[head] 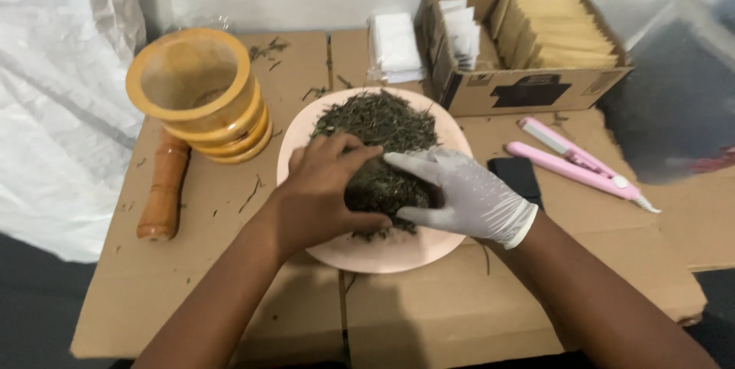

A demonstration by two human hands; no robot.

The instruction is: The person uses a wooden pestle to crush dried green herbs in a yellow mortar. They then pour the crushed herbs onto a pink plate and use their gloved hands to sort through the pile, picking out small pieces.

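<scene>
Bare left hand (325, 189) and white-gloved right hand (467, 197) cup a clump of dried green herb (380, 156) on the pink plate (383, 250), fingers curled around it. Best to press from both sides and stay over the plate so bits don't spill. Behind: open brown cardboard box (528, 82) with tan packets (555, 28) upright, white sachets (394, 46) stacked at its left.

The dried herbs (377, 120) look coarse, flaky and matt on a smooth, satiny pink plate (398, 250). The right hand (467, 197) wears a thin, matt white glove. Left of the plate, the wooden mortar (200, 93) and pestle (162, 189) look polished; the bench (429, 315) is matt brown cardboard.
</scene>
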